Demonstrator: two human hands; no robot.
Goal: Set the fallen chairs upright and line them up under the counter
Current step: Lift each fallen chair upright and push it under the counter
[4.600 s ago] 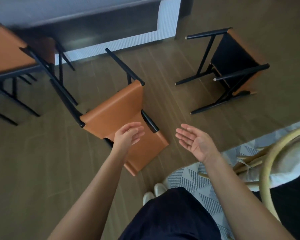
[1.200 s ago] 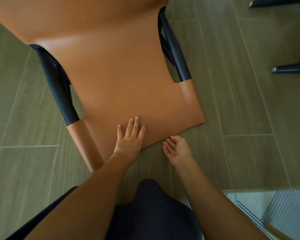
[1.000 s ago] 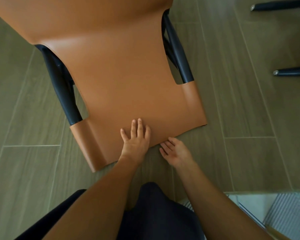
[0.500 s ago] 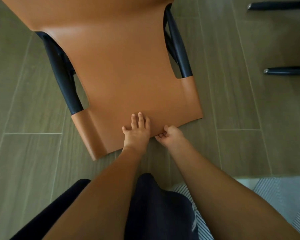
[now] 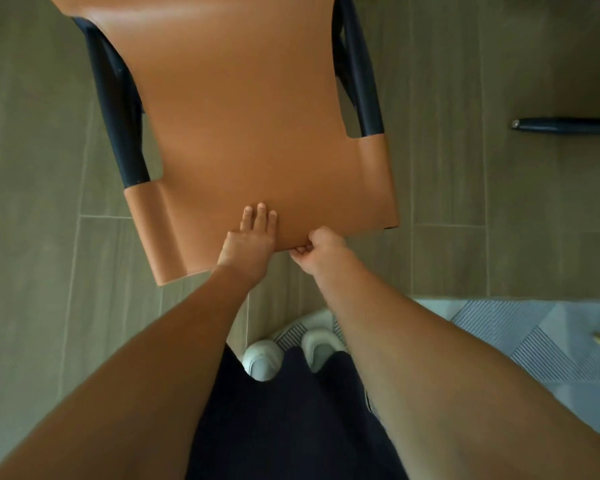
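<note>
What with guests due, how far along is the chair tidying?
Nothing looks finished. In hand: the orange chair is not yet upright; the left hand rests flat on its backrest and the right hand has a grip on the edge. Left: raising it, the chair whose black leg lies level at right, then lining both up.

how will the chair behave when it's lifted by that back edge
Likely fairly stiff: the chair's orange back spans a black frame without sagging. Its smooth surface may slip under the flat left hand; the right hand curled round the edge should hold better.
</note>
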